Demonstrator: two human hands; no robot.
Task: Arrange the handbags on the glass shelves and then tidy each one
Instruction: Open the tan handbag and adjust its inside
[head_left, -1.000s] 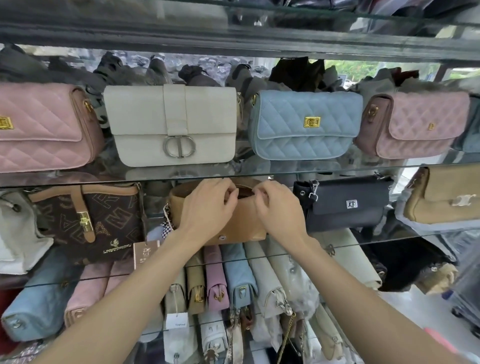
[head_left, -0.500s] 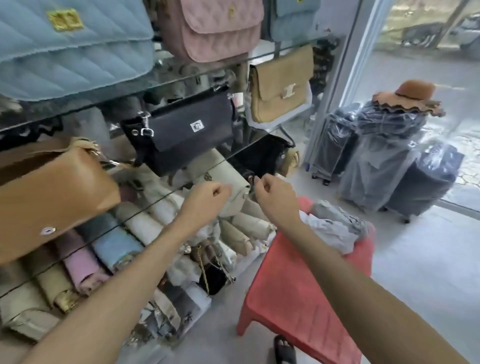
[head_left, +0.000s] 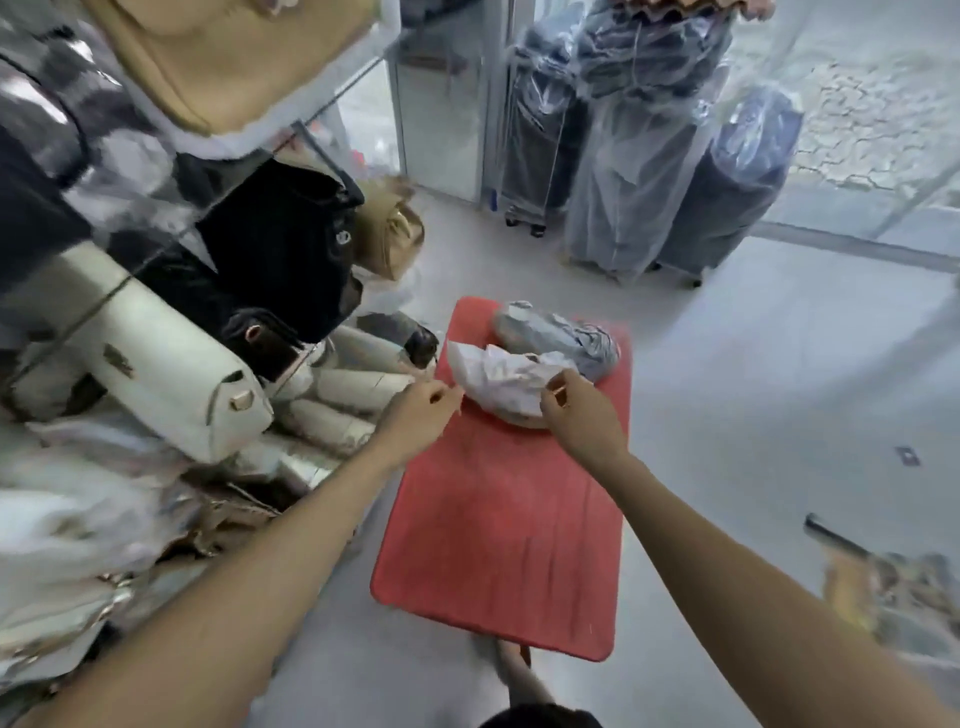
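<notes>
Centre of frame: red stool (head_left: 498, 519) on grey floor (head_left: 779, 415). Left half: glass shelves (head_left: 171, 234) packed with handbags, blurred by motion — tan bag (head_left: 228, 57) upper left, black bag (head_left: 280, 244) below it, white bag (head_left: 156, 364) at mid left. Upper right: wrapped suitcases (head_left: 644, 135) by the door.

On the stool's far end: two paper-wrapped bundles, a white one (head_left: 498, 384) nearer, a grey one (head_left: 561, 332) just behind, touching.

Right hand (head_left: 576, 410) at the white bundle's right edge, fingers curled, thumb and forefinger seemingly pinching the wrapping. Left hand (head_left: 421, 415) just left of the bundle, apart from it, fingers curled loosely, holding nothing visible.
</notes>
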